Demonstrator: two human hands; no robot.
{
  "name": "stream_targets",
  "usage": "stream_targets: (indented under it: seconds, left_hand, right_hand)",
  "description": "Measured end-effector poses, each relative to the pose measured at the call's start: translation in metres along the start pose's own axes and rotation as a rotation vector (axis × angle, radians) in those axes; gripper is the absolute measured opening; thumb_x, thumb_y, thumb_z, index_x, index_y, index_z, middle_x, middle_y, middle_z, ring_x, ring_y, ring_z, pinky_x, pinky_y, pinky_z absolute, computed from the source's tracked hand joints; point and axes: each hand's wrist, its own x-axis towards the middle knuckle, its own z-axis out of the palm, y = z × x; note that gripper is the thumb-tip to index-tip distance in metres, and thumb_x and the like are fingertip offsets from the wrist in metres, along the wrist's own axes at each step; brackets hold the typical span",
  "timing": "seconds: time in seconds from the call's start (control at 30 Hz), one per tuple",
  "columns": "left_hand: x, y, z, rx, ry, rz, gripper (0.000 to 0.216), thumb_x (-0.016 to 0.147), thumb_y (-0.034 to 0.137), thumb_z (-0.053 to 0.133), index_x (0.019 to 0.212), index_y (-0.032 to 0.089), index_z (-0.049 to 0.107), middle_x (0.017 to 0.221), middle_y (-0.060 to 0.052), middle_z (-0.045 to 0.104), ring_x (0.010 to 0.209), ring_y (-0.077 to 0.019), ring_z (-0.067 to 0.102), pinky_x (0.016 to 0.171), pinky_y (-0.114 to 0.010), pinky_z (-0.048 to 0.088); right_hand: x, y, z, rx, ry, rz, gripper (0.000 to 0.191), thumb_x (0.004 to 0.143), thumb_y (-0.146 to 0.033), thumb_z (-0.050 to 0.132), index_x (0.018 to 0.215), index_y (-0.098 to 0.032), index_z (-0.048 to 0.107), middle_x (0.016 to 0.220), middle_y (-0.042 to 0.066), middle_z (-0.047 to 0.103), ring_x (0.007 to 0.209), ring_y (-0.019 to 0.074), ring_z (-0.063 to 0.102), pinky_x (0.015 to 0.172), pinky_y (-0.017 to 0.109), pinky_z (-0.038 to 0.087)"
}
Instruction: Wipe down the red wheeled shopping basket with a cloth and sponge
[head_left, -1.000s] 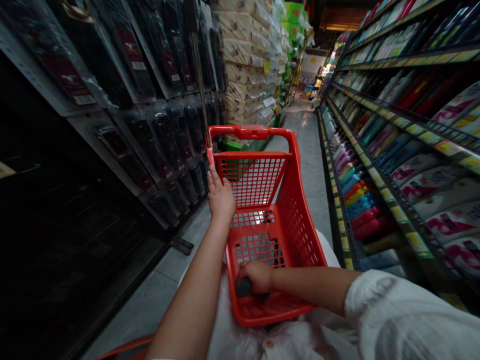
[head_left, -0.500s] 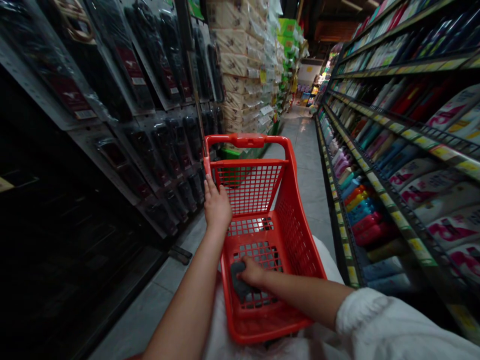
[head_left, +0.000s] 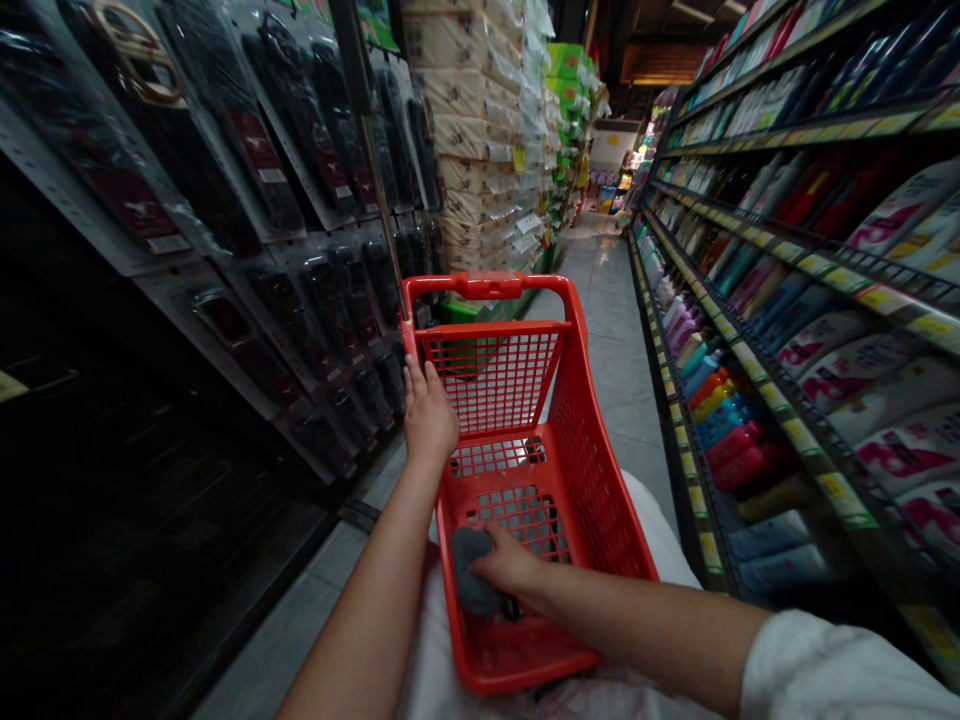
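Since a second ago, a grey item [head_left: 469, 578] in the red basket [head_left: 604, 480] has moved away from the near end; it sits just left of the right hand [head_left: 510, 562], pinched by thumb and fingers. Ahead and left, the left hand [head_left: 430, 418] lies on the basket's left rim, fingers straight.

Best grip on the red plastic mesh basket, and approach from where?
Probably the raised red crossbar at the far end of the red plastic mesh basket. Come from above: the open gap between bar and red mesh panel should leave room to wrap it. Avoid its left corner, where a thin metal pole rises.
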Motion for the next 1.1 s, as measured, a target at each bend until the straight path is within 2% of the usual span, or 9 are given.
stream_targets:
  seconds: [0.1,0.27,0.4,0.53,0.7,0.77,0.9,0.97,1.1]
  left_hand:
    - [0.0,0.001,-0.001,-0.007,0.002,-0.009,0.063,0.086,0.005,0.039,0.148,0.001,0.03,0.16,-0.025,0.011,0.149,-0.0315,0.014,0.117,-0.049,0.028]
    - [0.0,0.0,0.0,-0.038,0.001,-0.021,0.062,0.088,0.008,0.038,0.148,-0.002,0.028,0.16,-0.026,0.013,0.149,-0.0311,0.014,0.118,-0.046,0.026]
    - [0.001,-0.003,0.004,-0.119,0.015,-0.065,0.066,0.09,0.013,0.04,0.152,0.002,0.02,0.161,-0.024,0.007,0.147,-0.0324,0.023,0.115,-0.046,0.032]
    - [0.002,-0.008,0.009,-0.188,0.003,-0.083,0.066,0.091,0.014,0.038,0.152,0.002,0.016,0.16,-0.027,0.005,0.145,-0.0319,0.029,0.113,-0.046,0.035]
    - [0.001,-0.011,0.012,-0.244,0.048,-0.052,0.063,0.092,0.013,0.035,0.152,0.006,0.018,0.16,-0.026,0.011,0.146,-0.0285,0.027,0.114,-0.046,0.033]
    - [0.001,-0.011,0.011,-0.24,0.038,-0.048,0.063,0.092,0.012,0.036,0.152,0.004,0.018,0.159,-0.028,0.01,0.145,-0.0299,0.028,0.114,-0.047,0.033]
    - [0.002,-0.009,0.009,-0.229,-0.009,-0.06,0.065,0.09,0.01,0.036,0.151,0.002,0.017,0.159,-0.029,0.007,0.146,-0.0301,0.026,0.114,-0.047,0.032]
    - [0.002,-0.007,0.008,-0.217,-0.023,-0.068,0.065,0.09,0.008,0.036,0.152,0.001,0.016,0.159,-0.029,0.006,0.146,-0.0298,0.026,0.114,-0.046,0.033]
    - [0.002,-0.005,0.007,-0.208,-0.017,-0.074,0.066,0.089,0.007,0.035,0.152,0.003,0.016,0.16,-0.026,0.008,0.145,-0.0287,0.03,0.113,-0.045,0.035]
  right_hand:
    - [0.0,-0.006,-0.001,-0.044,-0.044,-0.013,0.05,0.053,-0.003,0.053,0.101,-0.019,0.05,0.078,-0.004,0.054,0.065,0.0126,0.055,0.06,0.024,0.047]
    - [-0.029,-0.02,-0.014,0.093,-0.22,-0.386,0.065,0.058,-0.013,0.065,0.118,-0.027,0.045,0.092,-0.003,0.056,0.074,0.0138,0.056,0.065,0.025,0.049]
    - [-0.057,-0.009,-0.031,-0.204,-0.348,-0.674,0.056,0.06,-0.008,0.064,0.113,-0.027,0.056,0.109,0.001,0.057,0.097,0.0179,0.057,0.085,0.03,0.048]
    - [-0.048,-0.026,-0.041,-0.605,-0.38,-0.984,0.051,0.074,-0.006,0.058,0.118,-0.03,0.064,0.116,0.002,0.054,0.11,0.0183,0.053,0.097,0.033,0.041]
    - [-0.02,-0.046,-0.033,-0.713,-0.13,-1.059,0.057,0.077,-0.001,0.05,0.125,-0.031,0.061,0.118,0.003,0.049,0.111,0.0173,0.051,0.097,0.032,0.041]
    - [-0.024,-0.038,-0.035,-0.77,-0.181,-1.098,0.056,0.08,-0.004,0.053,0.127,-0.032,0.06,0.121,0.003,0.048,0.112,0.0182,0.05,0.097,0.033,0.042]
    - [-0.036,-0.027,-0.049,-0.955,-0.45,-1.194,0.054,0.08,-0.009,0.056,0.126,-0.036,0.061,0.123,0.002,0.049,0.111,0.0181,0.051,0.096,0.032,0.043]
    - [-0.033,-0.034,-0.051,-0.996,-0.429,-1.207,0.053,0.079,-0.008,0.056,0.123,-0.036,0.064,0.122,0.002,0.05,0.112,0.0189,0.051,0.098,0.033,0.042]
    - [-0.022,-0.049,-0.043,-0.897,-0.242,-1.158,0.05,0.08,-0.005,0.054,0.12,-0.033,0.066,0.121,0.003,0.05,0.112,0.0185,0.05,0.098,0.034,0.042]
